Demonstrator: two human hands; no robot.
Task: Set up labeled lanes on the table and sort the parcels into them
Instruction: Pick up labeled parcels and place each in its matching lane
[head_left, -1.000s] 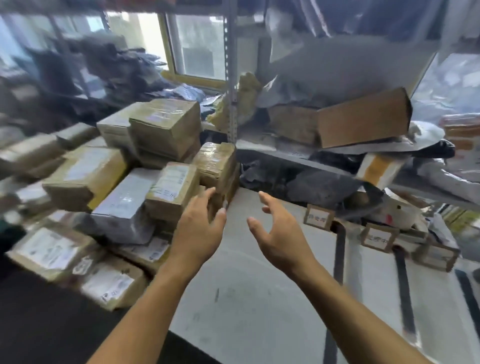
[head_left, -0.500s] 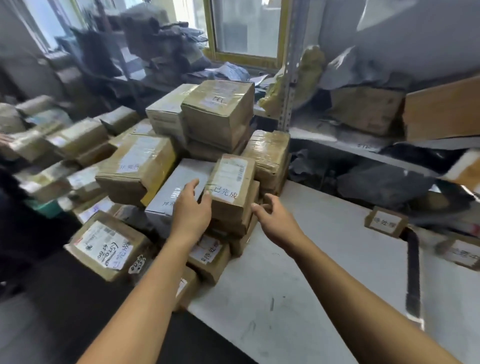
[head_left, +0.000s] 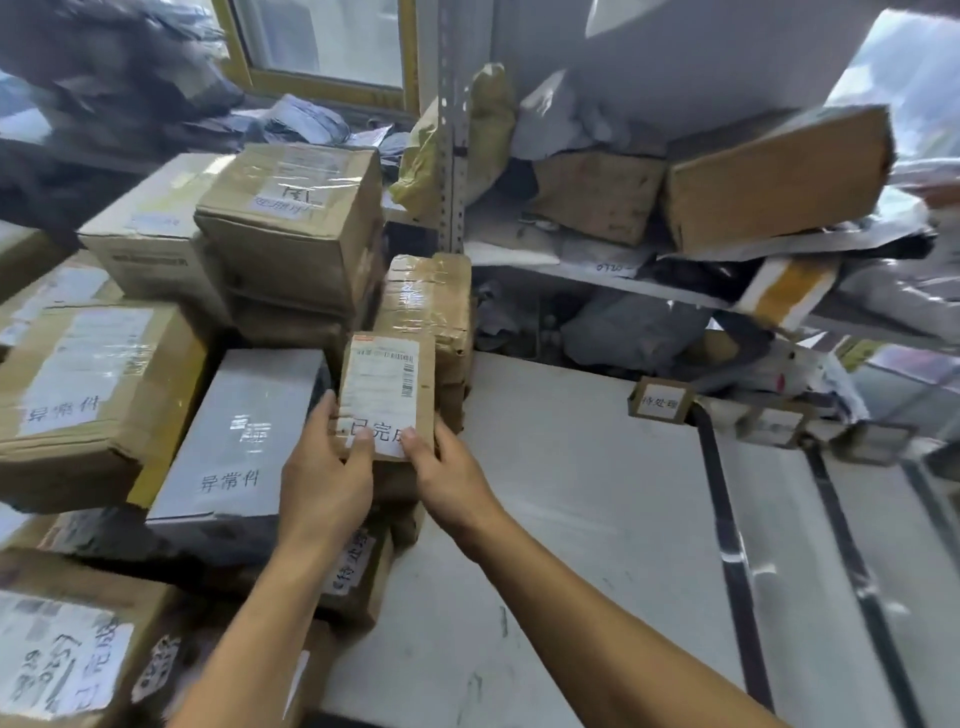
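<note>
Far left, a heap of taped brown cardboard parcels (head_left: 98, 395) crowds the white surface (head_left: 571, 519) edge. Left hand (head_left: 324, 483) and right hand (head_left: 447, 478) both clamp a small brown cardboard parcel with a white shipping label (head_left: 387, 395), handwritten 已完成, at the heap's right side, just beside a grey box (head_left: 239, 436). Step in hand: picking one parcel for sorting. To the right, black tape lines (head_left: 727, 545) mark lanes headed by small cardboard label cards (head_left: 661, 401). Next move likely calls for matching the marking to a card; the farther cards are too blurred to read.
</note>
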